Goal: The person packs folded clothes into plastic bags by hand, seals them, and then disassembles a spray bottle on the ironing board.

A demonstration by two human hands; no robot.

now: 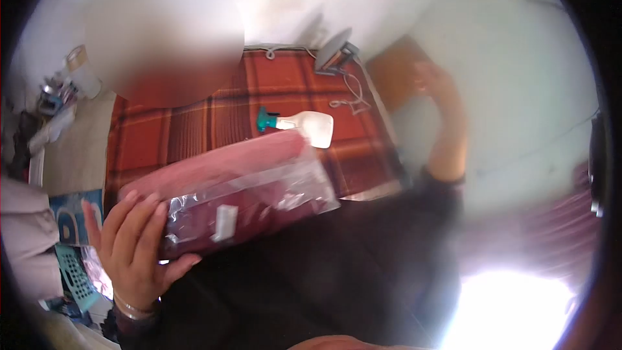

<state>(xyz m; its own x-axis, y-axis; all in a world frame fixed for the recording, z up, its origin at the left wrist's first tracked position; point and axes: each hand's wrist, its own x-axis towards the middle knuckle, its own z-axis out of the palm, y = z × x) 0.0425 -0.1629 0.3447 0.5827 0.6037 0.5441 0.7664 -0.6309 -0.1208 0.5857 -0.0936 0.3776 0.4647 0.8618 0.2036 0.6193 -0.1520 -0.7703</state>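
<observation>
My left hand (pixel 135 246) grips the left end of a folded maroon cloth in a clear plastic bag (pixel 249 210), fingers over the top and thumb at the lower edge. A white label sticks to the plastic. Along the upper side of this packet runs a folded pink layer (pixel 220 162); whether it is inside the same bag I cannot tell. Raised at the right, away from the packet, my right hand (pixel 435 83) is smeared by motion, so its fingers are unclear. Just beyond the packet lies a white spray bottle with a green trigger head (pixel 314 128).
A red-orange plaid cloth (pixel 214 116) covers the table. At its far right corner stands a grey iron-like device (pixel 337 52) with a cord. Small items (pixel 52 100) crowd the left ledge. A teal perforated basket (pixel 76 279) is low on the left.
</observation>
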